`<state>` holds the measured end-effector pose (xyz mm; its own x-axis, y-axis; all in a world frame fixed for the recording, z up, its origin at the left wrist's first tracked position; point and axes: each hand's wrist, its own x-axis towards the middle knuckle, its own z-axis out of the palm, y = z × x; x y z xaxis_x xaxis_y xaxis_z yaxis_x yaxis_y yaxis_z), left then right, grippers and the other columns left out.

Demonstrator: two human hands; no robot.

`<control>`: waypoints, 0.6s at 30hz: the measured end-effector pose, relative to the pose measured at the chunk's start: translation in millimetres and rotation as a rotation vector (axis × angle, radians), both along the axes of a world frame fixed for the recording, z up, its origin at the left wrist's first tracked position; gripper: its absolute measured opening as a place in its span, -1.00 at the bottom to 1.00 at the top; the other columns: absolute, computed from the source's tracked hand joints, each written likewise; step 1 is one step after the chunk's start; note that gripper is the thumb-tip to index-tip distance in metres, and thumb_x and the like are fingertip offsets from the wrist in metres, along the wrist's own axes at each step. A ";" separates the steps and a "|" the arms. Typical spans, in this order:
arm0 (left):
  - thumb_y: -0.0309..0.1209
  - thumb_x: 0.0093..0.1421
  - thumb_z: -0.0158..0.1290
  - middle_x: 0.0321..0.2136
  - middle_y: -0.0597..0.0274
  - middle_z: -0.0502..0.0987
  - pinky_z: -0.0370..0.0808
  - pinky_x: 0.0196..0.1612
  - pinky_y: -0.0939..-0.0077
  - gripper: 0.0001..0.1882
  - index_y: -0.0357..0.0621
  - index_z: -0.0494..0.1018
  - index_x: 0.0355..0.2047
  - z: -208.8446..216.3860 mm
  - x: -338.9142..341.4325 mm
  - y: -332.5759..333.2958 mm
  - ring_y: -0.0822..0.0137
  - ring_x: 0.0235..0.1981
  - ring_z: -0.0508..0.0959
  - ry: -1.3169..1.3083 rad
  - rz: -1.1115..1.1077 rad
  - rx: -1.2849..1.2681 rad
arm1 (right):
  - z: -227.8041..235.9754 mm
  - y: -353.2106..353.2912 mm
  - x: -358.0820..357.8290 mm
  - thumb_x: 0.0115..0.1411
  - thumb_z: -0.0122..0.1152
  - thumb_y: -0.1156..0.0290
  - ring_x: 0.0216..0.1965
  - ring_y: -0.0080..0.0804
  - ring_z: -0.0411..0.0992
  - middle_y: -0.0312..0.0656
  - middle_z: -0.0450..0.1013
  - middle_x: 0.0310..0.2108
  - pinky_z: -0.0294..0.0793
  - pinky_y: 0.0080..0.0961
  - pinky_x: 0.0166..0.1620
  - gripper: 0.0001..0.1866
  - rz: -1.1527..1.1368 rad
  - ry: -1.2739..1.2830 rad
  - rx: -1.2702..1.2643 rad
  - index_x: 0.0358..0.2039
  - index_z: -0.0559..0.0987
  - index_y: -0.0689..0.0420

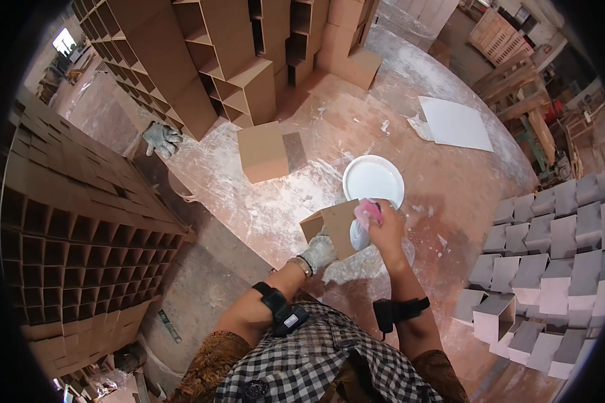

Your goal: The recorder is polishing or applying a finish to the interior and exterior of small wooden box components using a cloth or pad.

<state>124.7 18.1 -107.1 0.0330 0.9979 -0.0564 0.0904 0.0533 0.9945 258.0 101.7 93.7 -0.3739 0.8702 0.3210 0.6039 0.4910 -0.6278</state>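
Observation:
My left hand (319, 251), in a pale work glove, grips the near side of a small brown cardboard box (339, 225) whose left end gapes open. Bunched in the fingers of my bare right hand (387, 232) is a pink sponge or cloth (368, 211); which of the two I cannot tell. That hand is at the box's right side. Below the pink piece shows a whitish rounded patch, partly hidden by my fingers. Just beyond the right hand lies a round white plastic lid or shallow dish (374, 178).
A flat cardboard piece (262, 153) lies farther off on the white-smeared table (410, 161). Tall stacks of cardboard boxes (175, 74) stand at the back, more (81, 269) at the left. White boxes (551, 269) are piled right. A loose glove (161, 139) and white sheet (456, 123) lie apart.

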 end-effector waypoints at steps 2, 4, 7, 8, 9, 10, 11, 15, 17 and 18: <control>-0.24 0.23 -0.05 0.04 0.05 0.38 0.30 0.14 0.33 -0.57 -0.14 0.33 0.07 -4.8 2.9 1.3 0.07 0.11 0.32 0.025 -0.006 -0.003 | 1.7 -14.2 -3.3 -0.03 0.11 0.59 -0.32 -0.03 0.49 0.05 0.49 -0.36 0.46 -0.28 -0.25 -0.67 0.170 -0.009 -0.025 -0.18 0.51 0.16; -0.24 0.22 -0.05 0.05 0.05 0.38 0.29 0.14 0.33 -0.56 -0.14 0.33 0.07 -9.3 3.9 -3.3 0.07 0.11 0.31 0.045 -0.016 -0.007 | 2.5 -36.8 2.1 -0.02 0.15 0.56 -0.29 -0.05 0.50 0.05 0.50 -0.35 0.47 -0.29 -0.23 -0.68 0.395 0.069 0.030 -0.18 0.50 0.19; -0.24 0.22 -0.05 0.05 0.05 0.38 0.28 0.15 0.33 -0.56 -0.14 0.33 0.07 -15.6 2.1 -8.5 0.07 0.12 0.30 0.093 -0.026 0.001 | 1.4 -41.5 11.7 0.02 0.16 0.54 -0.26 -0.08 0.51 0.05 0.51 -0.30 0.47 -0.29 -0.19 -0.71 0.368 0.234 0.012 -0.18 0.50 0.21; -0.24 0.22 -0.04 0.05 0.05 0.37 0.28 0.15 0.33 -0.56 -0.14 0.33 0.07 -17.6 1.5 -10.5 0.06 0.12 0.30 0.108 -0.028 -0.002 | 0.3 -36.0 11.7 0.02 0.16 0.52 -0.28 -0.04 0.50 0.05 0.50 -0.31 0.46 -0.25 -0.21 -0.72 0.186 0.130 -0.070 -0.19 0.50 0.19; -0.24 0.22 -0.04 0.05 0.05 0.37 0.28 0.15 0.33 -0.56 -0.14 0.33 0.07 -19.6 3.5 -7.7 0.06 0.12 0.30 0.122 -0.033 -0.007 | -1.1 -18.8 7.1 0.02 0.16 0.50 -0.31 -0.01 0.48 0.04 0.50 -0.31 0.45 -0.21 -0.23 -0.73 0.054 0.067 -0.097 -0.20 0.50 0.16; -0.24 0.22 -0.04 0.05 0.05 0.37 0.28 0.16 0.33 -0.56 -0.14 0.33 0.07 -21.5 3.4 -7.7 0.06 0.13 0.30 0.137 -0.038 -0.006 | -2.4 -0.4 0.1 0.02 0.16 0.48 -0.33 0.02 0.47 0.04 0.49 -0.32 0.44 -0.17 -0.25 -0.73 -0.127 -0.023 -0.175 -0.21 0.50 0.14; -0.24 0.22 -0.04 0.05 0.05 0.37 0.27 0.16 0.33 -0.56 -0.14 0.33 0.07 -23.1 5.3 -5.4 0.06 0.13 0.30 0.153 -0.042 -0.001 | -2.9 9.4 -6.7 0.03 0.16 0.47 -0.31 0.00 0.48 0.04 0.50 -0.31 0.45 -0.20 -0.23 -0.72 -0.058 -0.027 -0.130 -0.19 0.50 0.15; -0.17 0.16 0.01 0.09 0.00 0.32 0.25 0.18 0.32 -0.46 -0.11 0.29 0.11 -23.3 5.2 4.1 0.04 0.15 0.28 0.062 -0.152 0.033 | 1.1 -9.2 -23.8 0.05 0.18 0.45 -0.26 0.01 0.49 0.06 0.50 -0.29 0.47 -0.26 -0.18 -0.67 0.181 -0.030 -0.082 -0.13 0.47 0.19; -0.09 0.11 0.06 0.13 -0.05 0.27 0.24 0.20 0.31 -0.36 -0.07 0.26 0.16 -16.7 -0.4 5.7 0.03 0.16 0.26 -0.064 -0.267 0.055 | 6.2 -36.2 -16.2 0.05 0.18 0.43 -0.26 0.04 0.48 0.07 0.49 -0.29 0.46 -0.24 -0.19 -0.66 0.319 0.038 -0.029 -0.12 0.46 0.20; -0.05 0.08 0.09 0.15 -0.08 0.24 0.23 0.21 0.31 -0.31 -0.06 0.24 0.18 -10.9 -4.0 4.7 0.03 0.17 0.26 -0.126 -0.326 0.066 | 8.0 -40.6 -12.9 0.06 0.18 0.42 -0.26 0.05 0.47 0.07 0.49 -0.28 0.46 -0.23 -0.19 -0.66 0.364 0.080 -0.008 -0.12 0.46 0.20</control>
<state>120.7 22.7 -118.0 0.3525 0.9352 0.0330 -0.0315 -0.0233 0.9992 245.0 61.1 101.6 -0.6335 0.6874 0.3553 0.3394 0.6595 -0.6708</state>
